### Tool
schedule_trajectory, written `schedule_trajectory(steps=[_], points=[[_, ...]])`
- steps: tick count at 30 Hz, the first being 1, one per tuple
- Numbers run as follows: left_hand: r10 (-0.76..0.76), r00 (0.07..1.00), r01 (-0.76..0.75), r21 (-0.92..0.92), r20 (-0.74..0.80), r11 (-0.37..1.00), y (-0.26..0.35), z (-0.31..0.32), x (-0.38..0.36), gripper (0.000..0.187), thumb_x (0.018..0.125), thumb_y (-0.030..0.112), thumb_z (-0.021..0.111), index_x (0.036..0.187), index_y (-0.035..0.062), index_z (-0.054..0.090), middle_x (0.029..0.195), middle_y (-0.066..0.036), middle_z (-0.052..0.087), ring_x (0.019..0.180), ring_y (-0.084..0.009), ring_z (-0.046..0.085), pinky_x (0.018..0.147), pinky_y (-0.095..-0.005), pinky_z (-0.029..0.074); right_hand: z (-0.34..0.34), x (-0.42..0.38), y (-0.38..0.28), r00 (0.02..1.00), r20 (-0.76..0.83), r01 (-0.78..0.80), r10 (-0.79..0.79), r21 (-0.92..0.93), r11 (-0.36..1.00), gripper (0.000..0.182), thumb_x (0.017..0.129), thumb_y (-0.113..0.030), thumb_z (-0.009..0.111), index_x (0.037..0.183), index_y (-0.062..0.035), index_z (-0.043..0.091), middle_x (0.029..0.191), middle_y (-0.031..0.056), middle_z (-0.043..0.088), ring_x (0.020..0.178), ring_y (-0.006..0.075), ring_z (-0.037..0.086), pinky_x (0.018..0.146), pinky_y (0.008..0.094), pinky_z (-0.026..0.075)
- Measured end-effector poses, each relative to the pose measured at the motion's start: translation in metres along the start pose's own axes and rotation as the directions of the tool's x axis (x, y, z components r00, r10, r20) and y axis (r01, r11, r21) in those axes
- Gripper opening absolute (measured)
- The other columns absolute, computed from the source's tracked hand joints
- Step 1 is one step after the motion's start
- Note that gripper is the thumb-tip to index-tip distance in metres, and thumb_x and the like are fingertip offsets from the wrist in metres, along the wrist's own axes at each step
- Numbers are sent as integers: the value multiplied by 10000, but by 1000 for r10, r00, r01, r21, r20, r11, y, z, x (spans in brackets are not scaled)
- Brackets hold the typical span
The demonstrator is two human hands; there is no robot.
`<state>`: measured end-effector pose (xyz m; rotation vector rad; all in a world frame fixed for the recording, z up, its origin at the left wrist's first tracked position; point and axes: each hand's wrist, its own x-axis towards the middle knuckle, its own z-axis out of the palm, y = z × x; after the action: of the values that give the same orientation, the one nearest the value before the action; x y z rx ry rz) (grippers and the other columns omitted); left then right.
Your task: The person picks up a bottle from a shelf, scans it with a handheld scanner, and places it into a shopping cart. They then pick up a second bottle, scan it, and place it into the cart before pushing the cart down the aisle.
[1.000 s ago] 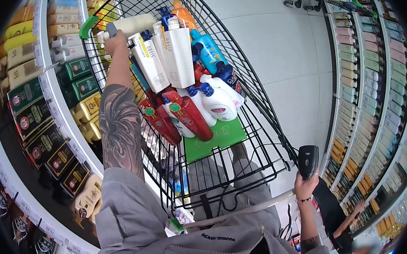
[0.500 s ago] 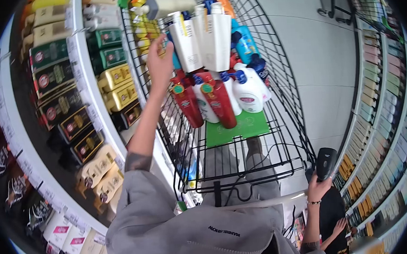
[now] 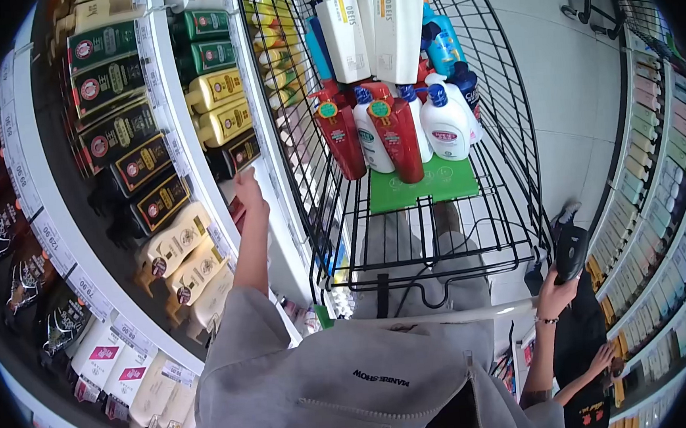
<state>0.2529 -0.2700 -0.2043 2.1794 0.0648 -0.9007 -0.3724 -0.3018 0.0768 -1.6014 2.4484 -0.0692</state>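
The shopping cart (image 3: 506, 155) is already standing loaded with bottles (image 3: 397, 75), while the left hand (image 3: 247, 190) is reaching, arm stretched out and fingers loosely extended, toward the dark bottles (image 3: 231, 154) on the shelf (image 3: 195, 153), none yet taken. The right hand (image 3: 557, 294) is staying low beside the cart handle, wrapping its fingers around a black scanner (image 3: 572, 250).

A single head-worn fisheye view looks steeply down and forward over the wearer's grey hoodie. The left hand (image 3: 250, 190) reaches close to the curved shelf (image 3: 83, 256), the right hand (image 3: 554, 295) sits low at the edge, and the shopping cart (image 3: 408, 233) fills the centre between them.
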Motion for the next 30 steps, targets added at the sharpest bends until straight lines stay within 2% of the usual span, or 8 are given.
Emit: schedule_trajectory(steps=[4,6,10,12,15,16,19,30], points=[[-19,992,49,237,-127,970,-68,-15,6,607,732,146,678,1240,-36,402,1126,-116,545,997,-227,543,917,-327,420,-1,3,-9,999,5,-54,54,-5,999,388,825,-181,622,1092,87,532,927,271,609,855,430,594,747,421,463],[21,897,162,373,-442,913,-86,-15,13,624,718,114,677,1247,-45,387,1181,-133,529,1035,-265,539,922,-337,428,1,3,-2,996,-53,66,-66,-7,998,368,828,-177,623,1069,89,543,916,255,618,854,414,603,747,411,466],[-168,861,125,-119,-480,985,-76,-21,27,640,716,139,718,1232,-65,400,1200,-166,522,1043,-257,538,892,-404,451,0,1,6,999,-21,27,-28,-64,998,328,834,-181,626,1034,71,567,905,233,626,835,378,619,730,392,471],[-288,847,283,-78,-448,956,-109,-58,86,521,783,299,672,1197,50,477,1165,-108,561,1014,-219,551,818,-431,466,1,2,7,999,-17,48,-50,-70,996,308,838,-189,627,1013,60,581,888,227,629,806,366,626,707,390,472],[-454,813,273,-452,-363,849,-84,-50,74,445,791,534,576,1045,169,593,1088,-72,614,953,-226,597,830,-388,477,-2,1,8,1000,-10,28,-29,-78,997,298,840,-200,628,990,55,594,852,214,633,768,355,628,683,394,467],[-473,859,365,-413,-196,835,-66,-49,60,447,808,588,504,1042,218,592,1032,-49,632,923,-224,606,763,-384,493,-1,1,3,998,-21,63,-65,-80,995,297,842,-206,628,983,53,597,837,209,635,758,352,628,672,395,464],[-367,916,364,-48,-163,930,-44,-45,47,477,799,622,471,1027,222,598,1009,-45,641,859,-246,622,690,-361,502,-3,0,4,997,-24,77,-80,-98,992,297,845,-217,627,971,51,601,819,202,637,742,344,629,655,397,460],[-435,826,386,-202,-359,900,-40,-36,93,517,770,583,542,1005,128,618,1018,-84,642,870,-261,623,718,-390,500,-2,1,2,1000,1,-5,6,-73,997,298,867,-216,605,991,55,602,835,182,656,748,282,647,659,369,472]])
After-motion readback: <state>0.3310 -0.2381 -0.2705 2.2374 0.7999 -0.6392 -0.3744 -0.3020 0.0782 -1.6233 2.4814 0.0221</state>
